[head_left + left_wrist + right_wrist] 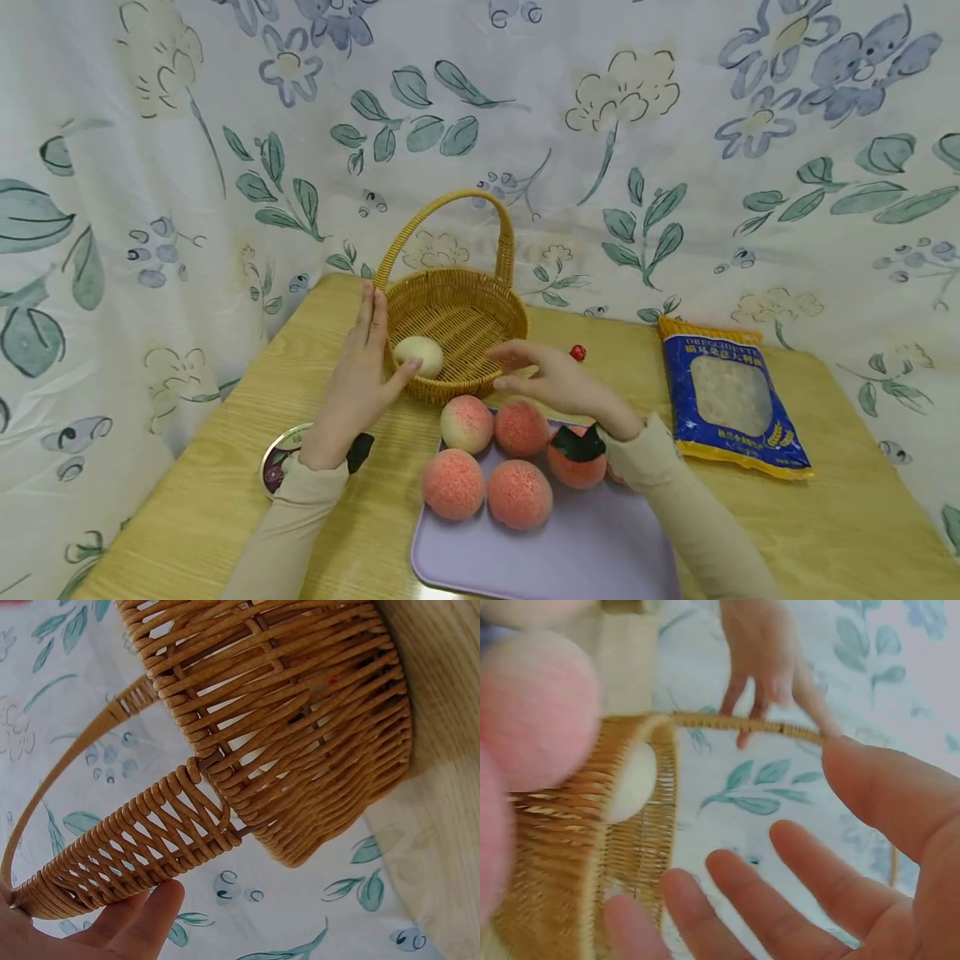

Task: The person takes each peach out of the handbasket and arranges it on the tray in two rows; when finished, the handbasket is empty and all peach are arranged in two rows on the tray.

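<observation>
A wicker basket (457, 325) with a tall arched handle (438, 202) stands at the back of the table. Inside it, on the left, lies a pale egg-shaped object (418, 357). My left hand (352, 383) is at the basket's left side, its fingers nearly straight against the base of the handle (127, 847), without curling round it. Over the front right rim hovers my right hand (558, 379), fingers spread and slightly bent, holding nothing. Just below it, several pink peaches (521, 495) and an orange-red fruit with dark green leaves (577, 457) lie on a purple tray (577, 550).
A blue and yellow bag of orecchiette (731, 400) lies on the right. Left of the tray, my left wrist partly covers a round tin (279, 462). A small red object (578, 352) is right of the basket. Floral cloth (525, 125) hangs behind the table.
</observation>
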The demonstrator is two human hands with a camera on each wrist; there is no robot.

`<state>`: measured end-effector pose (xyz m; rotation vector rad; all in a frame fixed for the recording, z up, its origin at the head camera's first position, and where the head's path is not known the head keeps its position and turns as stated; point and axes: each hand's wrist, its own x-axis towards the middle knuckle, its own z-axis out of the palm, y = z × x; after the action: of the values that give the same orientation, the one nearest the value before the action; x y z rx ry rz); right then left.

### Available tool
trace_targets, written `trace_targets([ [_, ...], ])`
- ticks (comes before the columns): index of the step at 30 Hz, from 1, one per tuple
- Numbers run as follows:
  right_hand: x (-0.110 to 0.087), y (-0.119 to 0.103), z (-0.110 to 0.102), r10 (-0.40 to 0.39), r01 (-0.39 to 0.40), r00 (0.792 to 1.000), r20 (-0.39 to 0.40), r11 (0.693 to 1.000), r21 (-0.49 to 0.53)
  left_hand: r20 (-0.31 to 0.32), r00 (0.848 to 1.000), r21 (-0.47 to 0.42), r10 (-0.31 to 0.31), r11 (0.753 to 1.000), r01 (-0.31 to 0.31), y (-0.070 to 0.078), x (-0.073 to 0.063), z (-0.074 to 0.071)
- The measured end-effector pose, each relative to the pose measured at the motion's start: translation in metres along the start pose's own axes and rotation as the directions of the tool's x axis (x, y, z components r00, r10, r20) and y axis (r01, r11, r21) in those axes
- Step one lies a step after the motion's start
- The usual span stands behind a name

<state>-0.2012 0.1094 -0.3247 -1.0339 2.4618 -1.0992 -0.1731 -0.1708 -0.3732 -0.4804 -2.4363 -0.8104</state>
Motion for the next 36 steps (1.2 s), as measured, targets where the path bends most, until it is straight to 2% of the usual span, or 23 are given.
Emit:
trace_targets([
  [4,0.046,-0.001,-0.004,0.131,-0.137,0.987,0.096,0.989,0.054,0.007,1.0,0.006,0.003,1.0,-0.003,0.001,-0.002,0.002],
  [9,0.1,0.0,0.009,0.293,-0.32,0.936,0.198,0.939,0.123,0.004,1.0,0.024,0.018,1.0,-0.018,0.003,-0.002,0.004],
  [14,0.134,0.015,0.031,0.397,-0.442,0.883,0.25,0.883,0.16,-0.008,0.999,0.019,0.053,0.998,-0.053,0.003,0.0,0.006],
  [16,0.143,0.022,0.041,0.409,-0.46,0.87,0.276,0.874,0.155,-0.011,0.998,0.018,0.057,0.998,-0.057,0.003,0.0,0.007],
  [18,0.15,0.025,0.048,0.392,-0.444,0.872,0.294,0.886,0.136,-0.02,0.998,0.018,0.056,0.998,-0.056,0.003,-0.001,0.007],
  [21,0.158,0.029,0.056,0.343,-0.378,0.893,0.291,0.923,0.074,-0.022,0.998,0.01,0.051,0.999,-0.05,0.004,-0.002,0.006],
  [23,0.161,0.031,0.058,0.323,-0.349,0.904,0.281,0.936,0.047,-0.019,0.999,0.002,0.049,0.999,-0.049,0.005,-0.002,0.005],
  [30,0.163,0.036,0.059,0.32,-0.345,0.907,0.274,0.937,0.048,-0.013,1.0,0.003,0.025,1.0,-0.025,0.004,-0.003,0.005],
  [36,0.166,0.035,0.061,0.267,-0.3,0.92,0.288,0.951,0.078,-0.02,1.0,0.005,0.009,1.0,-0.009,0.0,-0.004,0.002],
])
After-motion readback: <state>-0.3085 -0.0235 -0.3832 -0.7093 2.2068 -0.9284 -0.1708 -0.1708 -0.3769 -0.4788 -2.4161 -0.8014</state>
